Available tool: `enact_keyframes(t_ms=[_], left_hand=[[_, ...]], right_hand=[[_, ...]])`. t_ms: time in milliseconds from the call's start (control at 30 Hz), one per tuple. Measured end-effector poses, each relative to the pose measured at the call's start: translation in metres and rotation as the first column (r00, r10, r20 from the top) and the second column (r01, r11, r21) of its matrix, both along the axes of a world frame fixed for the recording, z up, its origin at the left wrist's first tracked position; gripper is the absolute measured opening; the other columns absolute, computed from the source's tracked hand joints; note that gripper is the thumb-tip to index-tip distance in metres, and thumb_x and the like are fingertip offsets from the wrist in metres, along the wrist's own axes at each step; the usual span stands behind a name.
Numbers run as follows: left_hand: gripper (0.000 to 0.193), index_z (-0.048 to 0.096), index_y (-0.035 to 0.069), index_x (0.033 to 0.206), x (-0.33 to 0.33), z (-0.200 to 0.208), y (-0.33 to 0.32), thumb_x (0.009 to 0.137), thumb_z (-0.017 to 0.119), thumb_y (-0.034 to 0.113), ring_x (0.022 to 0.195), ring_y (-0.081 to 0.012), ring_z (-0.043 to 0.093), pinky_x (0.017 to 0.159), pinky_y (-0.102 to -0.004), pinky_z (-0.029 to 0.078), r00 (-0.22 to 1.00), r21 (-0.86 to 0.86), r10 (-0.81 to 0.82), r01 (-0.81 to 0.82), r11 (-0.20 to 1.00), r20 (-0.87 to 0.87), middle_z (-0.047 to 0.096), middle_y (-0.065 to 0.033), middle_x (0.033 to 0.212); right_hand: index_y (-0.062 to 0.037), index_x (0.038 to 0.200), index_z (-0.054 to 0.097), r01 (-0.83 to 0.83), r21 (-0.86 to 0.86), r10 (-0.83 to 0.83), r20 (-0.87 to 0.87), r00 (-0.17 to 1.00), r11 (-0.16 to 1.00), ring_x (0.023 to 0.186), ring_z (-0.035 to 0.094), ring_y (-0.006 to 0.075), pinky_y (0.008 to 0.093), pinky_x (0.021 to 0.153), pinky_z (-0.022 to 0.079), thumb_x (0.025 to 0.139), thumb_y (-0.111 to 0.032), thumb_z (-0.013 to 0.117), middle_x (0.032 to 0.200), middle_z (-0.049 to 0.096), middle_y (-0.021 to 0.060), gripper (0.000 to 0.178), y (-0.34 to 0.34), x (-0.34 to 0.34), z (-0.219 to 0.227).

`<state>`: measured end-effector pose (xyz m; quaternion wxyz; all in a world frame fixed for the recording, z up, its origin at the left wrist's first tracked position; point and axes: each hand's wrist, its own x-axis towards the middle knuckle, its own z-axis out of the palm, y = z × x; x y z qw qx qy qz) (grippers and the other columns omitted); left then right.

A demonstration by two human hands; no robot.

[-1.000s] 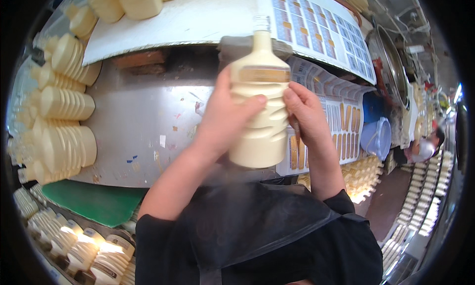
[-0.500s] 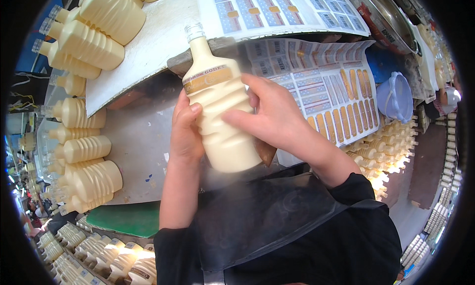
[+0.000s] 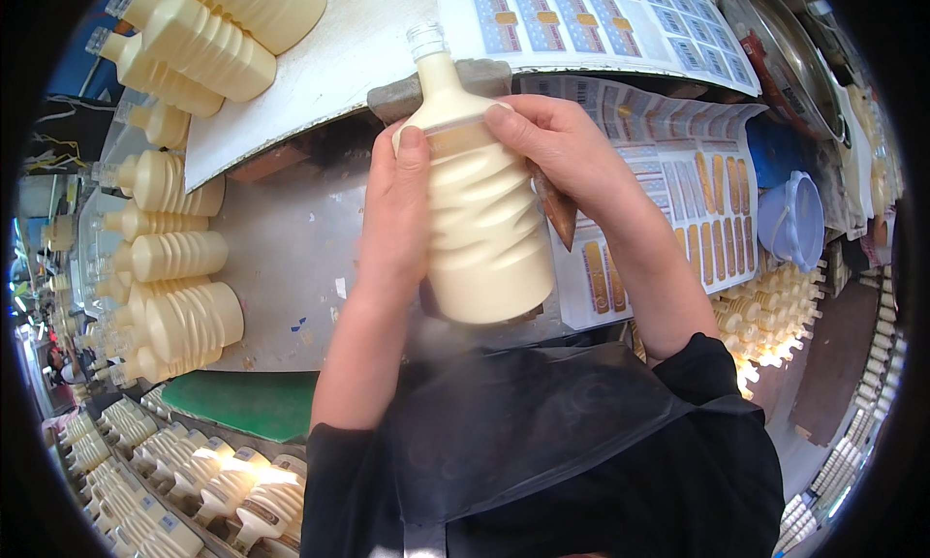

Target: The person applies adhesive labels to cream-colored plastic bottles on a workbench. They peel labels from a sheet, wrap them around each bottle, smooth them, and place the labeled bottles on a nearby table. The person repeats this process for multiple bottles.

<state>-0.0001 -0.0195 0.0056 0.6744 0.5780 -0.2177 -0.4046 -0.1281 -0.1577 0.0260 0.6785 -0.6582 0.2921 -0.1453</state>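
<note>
A cream bottle with wavy ridges and a clear threaded neck lies tilted before me, neck pointing away. Around its shoulder runs a gold-brown label band. My left hand grips the bottle's left side, its thumb laid along the label's left end. On the other side my right hand holds the shoulder, with the thumb pressed at the label's right upper edge. The fingers of both hands are partly hidden behind the bottle. Beside the bottle, below my right hand, a brown pointed piece sticks out.
A grey block sits behind the bottle's neck at the white shelf's edge. Label sheets lie at the right, more label sheets on the shelf. Similar bottles crowd the left. A lavender bucket stands far right.
The bottle has turned about its length, and its printed label part has gone from view. My right hand moved from the bottle's middle up to the label; my left thumb also moved up.
</note>
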Motion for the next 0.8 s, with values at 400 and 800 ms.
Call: enact_keyframes(t_ms=[400, 800], left_hand=[[0.054, 0.053, -0.001, 0.131, 0.0017, -0.0007, -0.0004, 0.112, 0.044, 0.048, 0.105, -0.0138, 0.058, 0.096, -0.0303, 0.048, 0.995, 0.008, -0.004, 0.004, 1.000, 0.095, 0.062, -0.0093, 0.116], [0.044, 0.055, 0.001, 0.126, 0.0031, -0.0050, -0.0019, 0.113, 0.041, 0.042, 0.102, -0.0170, 0.067, 0.089, -0.0344, 0.057, 0.993, -0.005, 0.031, -0.031, 1.000, 0.111, 0.066, -0.0115, 0.115]], right_hand=[[0.0006, 0.121, 0.072, 0.068, 0.009, -0.069, 0.068, 0.995, 0.998, 0.051, 0.055, 0.0005, 0.0186, 0.040, 0.039, 0.102, -0.039, 0.066, 0.082, 0.071, 0.0001, 0.045, 0.0063, 0.0038, 0.0000], [0.0024, 0.123, 0.070, 0.056, 0.028, -0.056, -0.020, 0.998, 0.998, 0.038, 0.051, 0.0040, 0.0198, 0.031, 0.037, 0.101, -0.040, 0.066, 0.079, 0.071, 0.0034, 0.048, 0.0066, -0.0008, 0.0087]])
